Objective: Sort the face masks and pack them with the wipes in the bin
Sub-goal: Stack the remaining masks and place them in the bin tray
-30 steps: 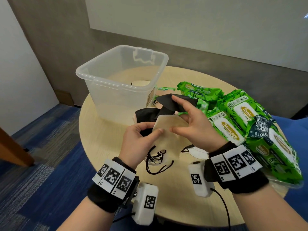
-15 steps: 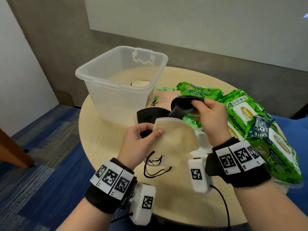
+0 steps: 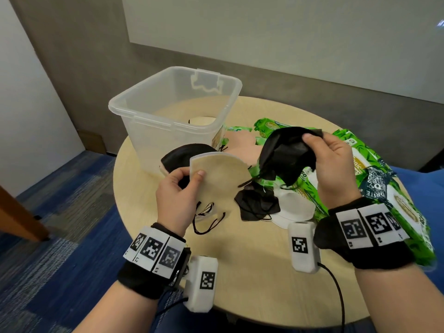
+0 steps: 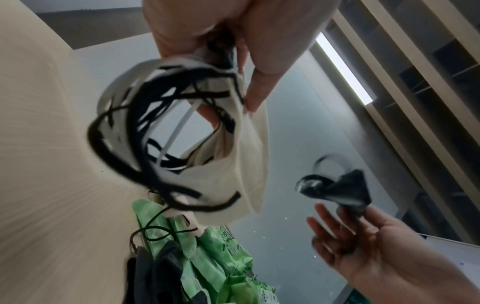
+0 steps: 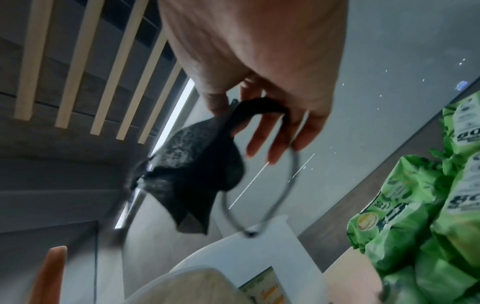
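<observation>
L hand [image 3: 179, 188] pinches beige mask stack [image 3: 218, 175]; R hand [image 3: 336, 169] pinches black mask [image 3: 286, 155], held up just R of stack; bin [image 3: 173, 109] ahead-left, nearer L hand.

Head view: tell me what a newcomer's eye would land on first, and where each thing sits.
First, the two masks held up over the round table: the left hand pinches a beige mask with black loops dangling, and the right hand lifts a black mask beside it. Next comes the heap of bright green wipes packs along the table's right side. Behind the hands stands the clear plastic bin.
</observation>
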### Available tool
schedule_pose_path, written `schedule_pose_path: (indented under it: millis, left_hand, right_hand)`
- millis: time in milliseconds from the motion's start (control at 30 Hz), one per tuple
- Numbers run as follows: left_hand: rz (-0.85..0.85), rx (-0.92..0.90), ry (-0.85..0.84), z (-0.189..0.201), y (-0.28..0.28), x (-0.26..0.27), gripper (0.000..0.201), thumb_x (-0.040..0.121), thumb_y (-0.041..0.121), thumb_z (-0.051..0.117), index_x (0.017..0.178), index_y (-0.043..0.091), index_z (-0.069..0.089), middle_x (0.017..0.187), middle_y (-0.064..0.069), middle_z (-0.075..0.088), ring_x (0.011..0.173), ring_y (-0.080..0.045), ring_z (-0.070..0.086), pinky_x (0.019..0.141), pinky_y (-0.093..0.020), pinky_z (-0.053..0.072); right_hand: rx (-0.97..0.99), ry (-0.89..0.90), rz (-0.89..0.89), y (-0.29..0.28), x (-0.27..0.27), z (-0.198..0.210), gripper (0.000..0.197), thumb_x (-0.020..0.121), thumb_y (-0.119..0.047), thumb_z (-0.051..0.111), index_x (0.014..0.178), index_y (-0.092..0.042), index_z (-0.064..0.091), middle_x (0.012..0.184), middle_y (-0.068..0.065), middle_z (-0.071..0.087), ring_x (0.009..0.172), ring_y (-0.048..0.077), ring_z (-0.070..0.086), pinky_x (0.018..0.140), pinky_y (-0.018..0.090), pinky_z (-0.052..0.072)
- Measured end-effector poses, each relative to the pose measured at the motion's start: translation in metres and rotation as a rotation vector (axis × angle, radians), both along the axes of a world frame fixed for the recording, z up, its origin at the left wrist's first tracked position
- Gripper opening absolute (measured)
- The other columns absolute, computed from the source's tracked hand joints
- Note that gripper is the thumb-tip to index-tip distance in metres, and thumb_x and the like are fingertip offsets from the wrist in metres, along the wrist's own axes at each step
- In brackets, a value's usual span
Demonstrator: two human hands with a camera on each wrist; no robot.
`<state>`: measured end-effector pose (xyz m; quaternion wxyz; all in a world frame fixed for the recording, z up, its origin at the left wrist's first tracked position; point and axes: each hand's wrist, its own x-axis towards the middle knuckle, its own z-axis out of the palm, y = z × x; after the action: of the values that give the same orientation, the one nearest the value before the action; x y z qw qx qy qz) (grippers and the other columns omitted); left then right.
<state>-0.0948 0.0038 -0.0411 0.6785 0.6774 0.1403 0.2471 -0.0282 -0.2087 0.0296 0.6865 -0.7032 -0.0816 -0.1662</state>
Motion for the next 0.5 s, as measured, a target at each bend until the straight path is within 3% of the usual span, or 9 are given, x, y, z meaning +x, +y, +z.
schedule_pose_path:
  millis: [67,167,300,500]
  left_hand:
    - [0.01,0.023,0.0,0.0,-0.003,0.001,0.013,0.087,0.021,0.064,0.076,0.027,0.063,0.079,-0.004,0.069,0.079,-0.026,0.066,0.076,-0.048,0.055]
    - [-0.027,0.0,-0.007,0.001,-0.011,0.0,0.01,0.088,0.021,0.063,0.079,0.026,0.064,0.08,-0.006,0.07,0.079,-0.027,0.067,0.075,-0.047,0.056]
    - [-0.131,-0.095,-0.042,0.005,-0.021,-0.004,0.008,0.09,0.018,0.059,0.085,0.016,0.064,0.077,-0.004,0.067,0.074,-0.019,0.063,0.067,-0.035,0.052]
    - [-0.222,-0.275,-0.077,0.01,-0.026,-0.008,0.016,0.089,0.021,0.055,0.088,0.009,0.066,0.082,-0.01,0.067,0.076,-0.019,0.063,0.066,-0.027,0.054]
  right_hand:
    - [0.046,0.024,0.146,0.009,-0.006,0.001,0.018,0.09,-0.002,0.05,0.081,-0.013,0.061,0.066,-0.01,0.065,0.068,0.006,0.058,0.065,0.017,0.047]
    - [0.083,0.071,0.267,0.021,-0.011,-0.003,0.015,0.09,0.001,0.05,0.084,-0.012,0.055,0.068,-0.006,0.065,0.065,0.007,0.059,0.062,0.018,0.049]
    - [0.043,0.161,0.332,0.036,-0.019,-0.011,0.019,0.09,0.002,0.049,0.085,-0.016,0.046,0.066,-0.005,0.064,0.057,0.004,0.062,0.05,0.017,0.05]
    - [0.011,0.189,0.35,0.041,-0.025,-0.02,0.017,0.092,-0.002,0.049,0.094,-0.017,0.043,0.081,0.003,0.065,0.065,0.005,0.064,0.058,0.019,0.053]
